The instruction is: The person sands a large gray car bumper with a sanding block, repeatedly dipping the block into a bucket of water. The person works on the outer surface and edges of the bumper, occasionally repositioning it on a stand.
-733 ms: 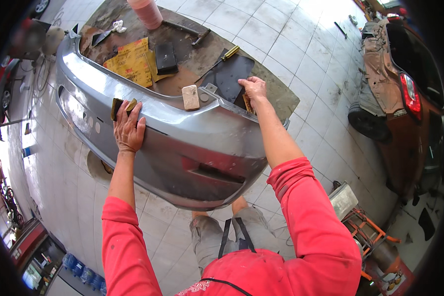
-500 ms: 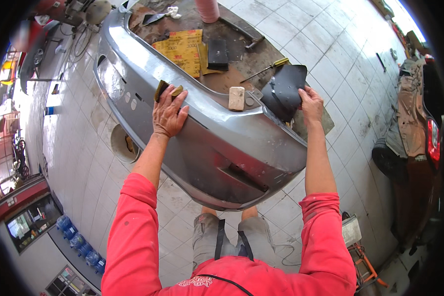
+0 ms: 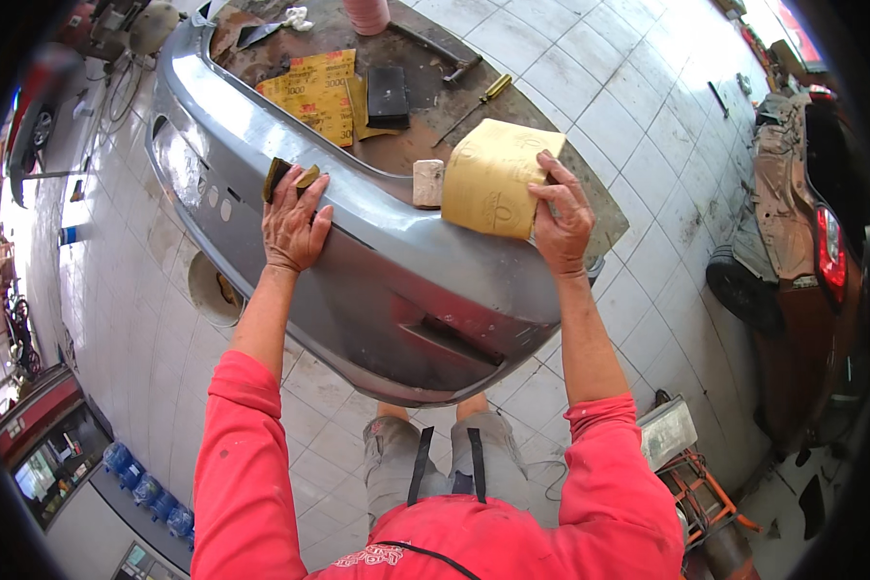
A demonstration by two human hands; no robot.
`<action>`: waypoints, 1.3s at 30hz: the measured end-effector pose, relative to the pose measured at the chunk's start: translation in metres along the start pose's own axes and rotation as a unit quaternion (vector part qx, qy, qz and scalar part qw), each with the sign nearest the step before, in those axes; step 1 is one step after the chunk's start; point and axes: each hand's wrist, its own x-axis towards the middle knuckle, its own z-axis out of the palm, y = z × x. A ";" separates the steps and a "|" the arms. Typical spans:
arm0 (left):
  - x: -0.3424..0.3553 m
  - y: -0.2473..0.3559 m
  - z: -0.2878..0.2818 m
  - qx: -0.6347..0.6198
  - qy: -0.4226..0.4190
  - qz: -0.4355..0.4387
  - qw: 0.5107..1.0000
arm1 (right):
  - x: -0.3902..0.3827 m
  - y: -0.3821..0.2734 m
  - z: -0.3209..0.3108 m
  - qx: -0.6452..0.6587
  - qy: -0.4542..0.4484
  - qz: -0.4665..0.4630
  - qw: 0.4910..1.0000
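Note:
A grey car bumper [image 3: 425, 290] rests on a stained worktop [image 3: 590, 198]. My left hand [image 3: 295, 222] lies on its upper surface, fingers curled on a small folded piece of dark, olive-backed sandpaper [image 3: 277, 177]. My right hand [image 3: 563, 215] pinches a sandpaper sheet [image 3: 488, 179], yellow backing up, over the bumper's right end. Just left of that sheet sits a pale rectangular block [image 3: 427, 186]. Behind lie yellow sandpaper sheets [image 3: 304, 97], a black pad [image 3: 387, 97] and a screwdriver with a yellow handle [image 3: 496, 87].
A pink cylinder [image 3: 365, 14], a T-handled tool [image 3: 445, 53] and a scraper [image 3: 259, 34] lie farther back. A brown car body [image 3: 788, 319] stands at right, an orange metal frame [image 3: 696, 483] below it. Blue water jugs [image 3: 135, 478] line the lower left.
My right hand has lifted the dark sheet and turned it over to show its yellow back, bringing it leftward onto the bumper. My left hand stays on the bumper with its piece.

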 end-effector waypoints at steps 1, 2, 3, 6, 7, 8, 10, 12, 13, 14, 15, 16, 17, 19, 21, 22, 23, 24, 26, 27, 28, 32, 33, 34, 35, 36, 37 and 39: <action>0.002 0.000 0.003 -0.003 -0.005 0.008 1.000 | -0.010 -0.005 -0.001 0.005 -0.012 -0.004 1.000; 0.002 -0.001 0.002 0.000 -0.004 0.012 1.000 | -0.024 -0.007 0.000 0.011 -0.023 -0.002 1.000; 0.002 -0.002 0.003 0.000 -0.003 0.017 1.000 | -0.041 -0.008 -0.001 0.015 -0.034 0.001 0.999; 0.002 -0.005 0.005 -0.003 -0.005 0.018 1.000 | -0.076 -0.010 -0.011 -0.012 -0.069 0.005 0.998; 0.000 -0.004 0.005 -0.005 -0.006 0.015 1.000 | -0.085 -0.011 -0.015 -0.026 -0.081 0.004 0.996; 0.002 -0.005 0.005 -0.004 -0.005 0.015 1.000 | -0.092 -0.010 -0.016 -0.027 -0.089 0.010 0.996; 0.001 -0.007 0.007 -0.004 -0.007 0.018 1.000 | -0.105 -0.007 -0.020 -0.027 -0.105 0.023 0.994; 0.001 -0.006 0.007 0.000 -0.009 0.016 1.000 | -0.109 -0.005 -0.021 -0.028 -0.103 0.022 0.994; 0.001 -0.008 0.008 0.001 -0.009 0.021 1.000 | -0.110 -0.003 -0.021 -0.036 -0.102 0.020 0.994; 0.001 -0.009 0.009 -0.001 -0.007 0.020 1.000 | -0.108 -0.003 -0.022 -0.046 -0.102 0.015 0.994; 0.001 -0.010 0.009 -0.003 -0.006 0.020 1.000 | -0.106 -0.005 -0.022 -0.047 -0.102 0.015 0.994; 0.000 -0.010 0.010 -0.005 -0.004 0.019 1.000 | -0.105 -0.007 -0.022 -0.047 -0.102 0.015 0.994; 0.001 -0.010 0.008 -0.004 -0.005 0.022 1.000 | -0.103 -0.007 -0.022 -0.046 -0.100 0.013 0.994; 0.001 -0.007 0.009 -0.006 -0.006 0.019 1.000 | -0.105 -0.002 -0.024 -0.026 -0.070 0.067 0.995; -0.001 -0.007 0.004 -0.001 -0.008 0.013 1.000 | -0.094 0.001 -0.025 -0.001 -0.026 0.108 0.994; -0.001 -0.007 0.003 0.000 -0.009 0.011 1.000 | -0.085 0.006 -0.028 0.001 -0.006 0.112 0.994; 0.001 -0.005 0.005 -0.004 -0.011 0.012 1.000 | -0.072 0.009 -0.035 -0.003 0.016 0.119 0.993; 0.001 -0.004 0.005 -0.005 -0.010 0.013 1.000 | -0.054 0.011 -0.037 -0.012 0.050 0.101 0.994; 0.003 -0.001 0.003 -0.009 -0.007 0.014 1.000 | -0.016 0.021 -0.042 -0.046 0.114 0.065 0.990; 0.003 -0.002 0.003 -0.007 -0.010 0.016 1.000 | 0.004 0.029 -0.040 -0.071 0.144 0.047 0.986; 0.002 -0.002 0.002 -0.003 -0.012 0.017 1.000 | 0.022 0.034 -0.035 -0.074 0.162 0.049 0.983; 0.005 -0.002 0.004 0.000 -0.006 0.020 1.000 | 0.075 0.074 0.005 -0.168 0.175 -0.008 0.970; 0.005 -0.002 0.003 0.001 -0.006 0.015 1.000 | 0.079 0.078 0.018 -0.208 0.163 -0.036 0.964; 0.005 -0.001 0.003 0.002 -0.005 0.012 1.000 | 0.076 0.080 0.029 -0.238 0.112 -0.002 0.965; 0.002 -0.001 0.002 0.005 -0.006 0.004 1.000 | 0.075 0.076 0.048 -0.264 0.058 0.032 0.962; 0.002 -0.001 0.001 0.004 -0.006 0.004 1.000 | 0.072 0.071 0.064 -0.291 0.006 0.066 0.954; 0.003 -0.001 0.000 0.003 -0.006 0.005 1.000 | 0.069 0.065 0.079 -0.310 -0.091 0.072 0.944; 0.003 -0.001 0.001 0.007 -0.004 0.007 1.000 | 0.056 0.060 0.095 -0.284 -0.234 0.078 0.926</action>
